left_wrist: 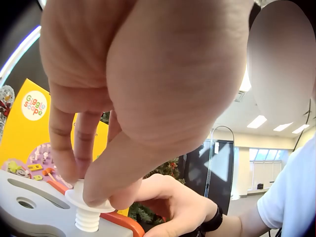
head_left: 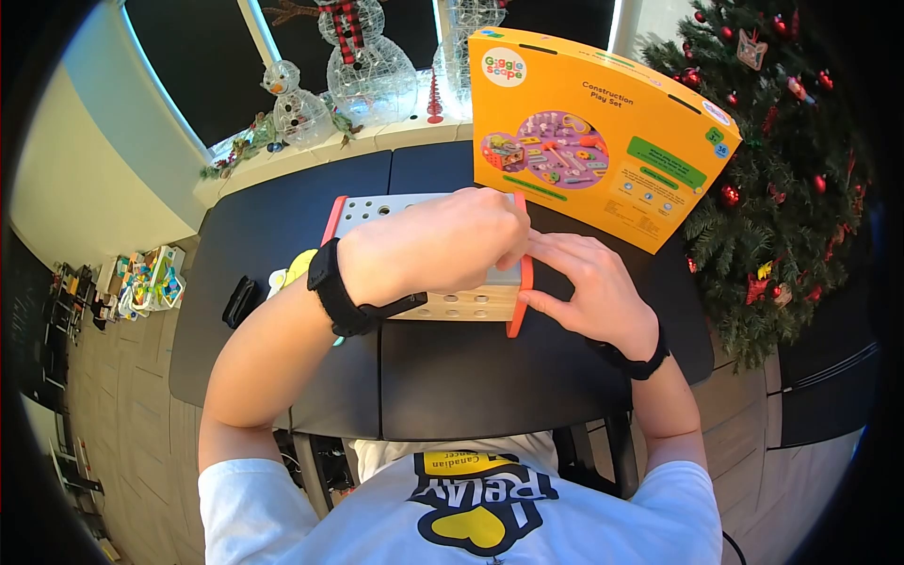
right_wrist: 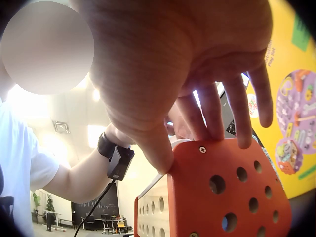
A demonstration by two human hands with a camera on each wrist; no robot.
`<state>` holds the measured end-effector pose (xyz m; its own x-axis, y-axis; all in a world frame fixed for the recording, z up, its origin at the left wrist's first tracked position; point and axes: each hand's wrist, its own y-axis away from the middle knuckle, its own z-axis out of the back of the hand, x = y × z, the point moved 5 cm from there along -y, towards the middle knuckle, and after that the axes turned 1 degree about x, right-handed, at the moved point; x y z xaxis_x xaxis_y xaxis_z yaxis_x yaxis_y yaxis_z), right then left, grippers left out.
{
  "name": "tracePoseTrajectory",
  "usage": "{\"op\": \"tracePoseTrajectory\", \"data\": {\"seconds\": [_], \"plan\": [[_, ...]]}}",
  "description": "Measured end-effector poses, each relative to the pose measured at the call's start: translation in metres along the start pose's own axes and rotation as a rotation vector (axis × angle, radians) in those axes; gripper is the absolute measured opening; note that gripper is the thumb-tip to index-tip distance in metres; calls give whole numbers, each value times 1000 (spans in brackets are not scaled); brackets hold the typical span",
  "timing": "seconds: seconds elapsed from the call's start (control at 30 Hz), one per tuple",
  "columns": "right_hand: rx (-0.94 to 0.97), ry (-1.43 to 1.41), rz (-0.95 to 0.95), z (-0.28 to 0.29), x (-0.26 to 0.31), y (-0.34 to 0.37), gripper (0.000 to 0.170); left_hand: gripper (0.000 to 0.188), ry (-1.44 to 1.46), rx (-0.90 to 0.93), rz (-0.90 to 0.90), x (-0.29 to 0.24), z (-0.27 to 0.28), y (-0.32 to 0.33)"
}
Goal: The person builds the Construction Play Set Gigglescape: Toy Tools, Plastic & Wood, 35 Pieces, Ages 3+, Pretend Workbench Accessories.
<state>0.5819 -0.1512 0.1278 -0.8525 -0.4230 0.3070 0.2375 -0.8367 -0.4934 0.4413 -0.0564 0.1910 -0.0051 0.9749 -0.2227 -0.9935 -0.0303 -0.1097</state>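
worktop [head_left: 471,395] gives room at its near edge, less at the far, where a yellow carton [head_left: 607,132] stands. toy bench [head_left: 466,307] sits mid-worktop, stiff, likely light; brace its red end panel [right_wrist: 232,197], where the right hand [head_left: 595,282] rests uncurled fingers. left hand [head_left: 452,235] pinches white screw [left_wrist: 87,217], probably slick, upright on grey top [left_wrist: 49,216].

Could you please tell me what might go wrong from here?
The white plastic screw might go in crooked or jam: several of its threads show above the gray top panel, and the left hand pinches it near its collar.

The red end panel could shift if the screw is turned or pushed hard, since the right hand touches it with mostly straight fingers rather than a full grip.
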Motion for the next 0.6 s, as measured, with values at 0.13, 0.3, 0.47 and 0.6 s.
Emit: {"op": "tracePoseTrajectory", "data": {"seconds": [0.13, 0.3, 0.47, 0.6], "plan": [[-2, -5, -3, -1, -1, 0, 56, 15, 86, 34, -31, 5, 1, -1], [21, -15, -31, -1, -1, 0, 55, 7, 74, -261, 41, -1, 12, 1], [-14, -9, -1, 0, 0, -1, 55, 23, -206, -98, 296, 1, -2, -4], [-18, -16, 7, 1, 0, -1, 55, 19, -187, -93, 308, -1, -2, -6]]}}
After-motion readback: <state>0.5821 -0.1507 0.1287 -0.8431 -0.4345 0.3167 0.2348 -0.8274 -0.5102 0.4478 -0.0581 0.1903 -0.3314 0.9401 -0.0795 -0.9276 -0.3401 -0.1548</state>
